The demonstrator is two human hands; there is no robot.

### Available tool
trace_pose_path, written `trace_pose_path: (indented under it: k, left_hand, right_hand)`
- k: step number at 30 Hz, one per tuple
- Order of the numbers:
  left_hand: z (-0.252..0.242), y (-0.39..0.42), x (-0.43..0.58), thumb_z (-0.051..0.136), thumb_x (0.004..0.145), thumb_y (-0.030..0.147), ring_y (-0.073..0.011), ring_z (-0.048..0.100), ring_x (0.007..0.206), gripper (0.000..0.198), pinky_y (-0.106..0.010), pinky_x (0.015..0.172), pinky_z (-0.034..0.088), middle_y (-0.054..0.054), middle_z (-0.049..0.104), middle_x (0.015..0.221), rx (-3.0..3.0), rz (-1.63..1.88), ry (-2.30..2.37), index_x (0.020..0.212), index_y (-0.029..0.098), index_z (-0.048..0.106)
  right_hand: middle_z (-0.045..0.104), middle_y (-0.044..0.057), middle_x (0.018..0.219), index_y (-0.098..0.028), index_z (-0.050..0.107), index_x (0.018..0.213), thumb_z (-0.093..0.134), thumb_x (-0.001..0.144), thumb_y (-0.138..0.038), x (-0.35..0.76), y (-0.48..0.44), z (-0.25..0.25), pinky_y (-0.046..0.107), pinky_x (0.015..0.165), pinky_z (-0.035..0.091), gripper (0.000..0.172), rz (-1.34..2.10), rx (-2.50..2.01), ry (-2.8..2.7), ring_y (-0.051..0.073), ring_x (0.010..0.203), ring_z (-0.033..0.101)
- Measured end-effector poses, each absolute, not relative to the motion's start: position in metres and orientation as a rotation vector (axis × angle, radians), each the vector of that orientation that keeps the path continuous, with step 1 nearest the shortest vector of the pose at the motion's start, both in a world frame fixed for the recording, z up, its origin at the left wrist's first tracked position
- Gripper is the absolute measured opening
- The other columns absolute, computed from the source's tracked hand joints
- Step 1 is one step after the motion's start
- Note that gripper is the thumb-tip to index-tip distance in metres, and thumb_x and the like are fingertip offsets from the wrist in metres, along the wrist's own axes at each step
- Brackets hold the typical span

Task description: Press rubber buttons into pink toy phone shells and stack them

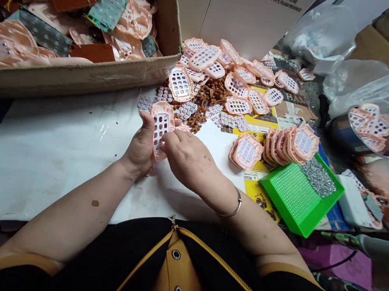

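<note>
My left hand is closed around a pink plastic shell with rows of square holes, holding it tilted up above the white work surface. The fingers of my right hand are pinched together at the shell's right edge; whatever they may hold is hidden. Just beyond my hands lie sheets of small printed keys and a heap of brown plastic pieces. More pink shells with holes are piled behind these.
At the left stands a cardboard box full of pink shells and green circuit boards. To the right are stacked pink shells, a green tray with small metal screws, an electric screwdriver and a metal bowl of shells.
</note>
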State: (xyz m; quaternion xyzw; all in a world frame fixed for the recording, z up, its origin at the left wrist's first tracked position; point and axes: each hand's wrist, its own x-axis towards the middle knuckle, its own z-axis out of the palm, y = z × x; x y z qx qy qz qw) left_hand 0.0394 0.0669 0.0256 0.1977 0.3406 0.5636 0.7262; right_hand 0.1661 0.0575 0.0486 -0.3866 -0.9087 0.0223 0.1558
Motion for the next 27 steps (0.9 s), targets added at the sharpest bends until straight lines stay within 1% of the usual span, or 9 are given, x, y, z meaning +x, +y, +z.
trace_pose_path:
  k: [3, 5, 8, 11, 16, 18, 22, 24, 27]
  left_hand:
    - [0.032, 0.069, 0.038, 0.021, 0.088, 0.084, -0.03, 0.069, 0.106, 0.081, -0.037, 0.08, 0.059, -0.012, 0.07, 0.088, 0.394, 1.25, 0.743, 0.102, 0.017, 0.064]
    - [0.035, 0.07, 0.037, 0.015, 0.092, 0.08, -0.0289, 0.07, 0.106, 0.08, -0.038, 0.082, 0.058, -0.013, 0.07, 0.088, 0.377, 1.25, 0.755, 0.099, 0.016, 0.063]
    - [0.036, 0.071, 0.036, 0.017, 0.09, 0.082, -0.0294, 0.069, 0.107, 0.081, -0.039, 0.083, 0.058, -0.014, 0.07, 0.092, 0.369, 1.25, 0.754, 0.098, 0.016, 0.062]
    - [0.033, 0.07, 0.036, 0.02, 0.085, 0.088, -0.0304, 0.069, 0.106, 0.083, -0.038, 0.081, 0.059, -0.014, 0.07, 0.095, 0.358, 1.249, 0.717, 0.097, 0.017, 0.062]
    - [0.032, 0.069, 0.036, 0.027, 0.081, 0.09, -0.0323, 0.07, 0.102, 0.083, -0.04, 0.076, 0.061, -0.013, 0.07, 0.093, 0.353, 1.218, 0.686, 0.104, 0.019, 0.063]
    - [0.033, 0.069, 0.035, 0.026, 0.082, 0.09, -0.0328, 0.07, 0.102, 0.084, -0.04, 0.075, 0.061, -0.013, 0.07, 0.093, 0.349, 1.218, 0.69, 0.106, 0.018, 0.063]
    - [0.038, 0.069, 0.033, 0.022, 0.085, 0.088, -0.0329, 0.07, 0.103, 0.085, -0.04, 0.076, 0.06, -0.013, 0.07, 0.092, 0.33, 1.212, 0.725, 0.108, 0.017, 0.063]
    - [0.04, 0.068, 0.033, 0.018, 0.086, 0.087, -0.0328, 0.07, 0.103, 0.087, -0.041, 0.075, 0.06, -0.013, 0.07, 0.091, 0.327, 1.194, 0.744, 0.107, 0.016, 0.063]
    - [0.042, 0.067, 0.033, 0.013, 0.087, 0.086, -0.0323, 0.071, 0.101, 0.089, -0.04, 0.074, 0.059, -0.014, 0.07, 0.088, 0.331, 1.175, 0.763, 0.102, 0.014, 0.063]
  right_hand:
    - [0.059, 0.008, 0.087, -0.013, 0.065, 0.098, 0.042, 0.094, -0.006, 0.165, 0.059, 0.042, 0.032, 0.07, 0.043, 0.024, 0.09, -1.0, -2.528, 0.019, 0.076, 0.051]
    - [0.06, 0.007, 0.089, -0.015, 0.065, 0.107, 0.04, 0.097, -0.01, 0.165, 0.057, 0.034, 0.031, 0.071, 0.044, 0.027, 0.078, -0.897, -2.455, 0.018, 0.078, 0.052]
    - [0.062, 0.007, 0.088, -0.014, 0.062, 0.115, 0.04, 0.1, -0.013, 0.167, 0.052, 0.021, 0.031, 0.071, 0.046, 0.027, 0.027, -0.785, -2.328, 0.018, 0.08, 0.055]
    - [0.066, 0.007, 0.086, -0.017, 0.065, 0.105, 0.047, 0.1, -0.016, 0.169, 0.049, 0.012, 0.033, 0.076, 0.047, 0.019, -0.029, -0.806, -2.233, 0.018, 0.082, 0.059]
    - [0.072, 0.005, 0.086, -0.021, 0.068, 0.097, 0.049, 0.098, -0.013, 0.175, 0.053, 0.008, 0.033, 0.075, 0.049, 0.021, -0.142, -0.742, -2.232, 0.017, 0.079, 0.061]
    - [0.073, 0.005, 0.088, -0.02, 0.068, 0.098, 0.052, 0.096, -0.014, 0.177, 0.055, 0.007, 0.033, 0.078, 0.052, 0.018, -0.096, -0.649, -2.221, 0.017, 0.083, 0.063]
    - [0.074, 0.008, 0.102, -0.021, 0.068, 0.106, 0.054, 0.097, -0.024, 0.18, 0.056, 0.006, 0.041, 0.093, 0.054, 0.017, 0.059, -0.58, -2.295, 0.019, 0.099, 0.067]
    - [0.074, 0.01, 0.107, -0.021, 0.069, 0.11, 0.055, 0.097, -0.029, 0.181, 0.055, 0.006, 0.043, 0.094, 0.053, 0.02, 0.044, -0.593, -2.341, 0.021, 0.105, 0.067]
    - [0.074, 0.011, 0.109, -0.019, 0.069, 0.112, 0.058, 0.097, -0.032, 0.182, 0.054, 0.006, 0.042, 0.093, 0.054, 0.023, -0.033, -0.576, -2.354, 0.022, 0.106, 0.066]
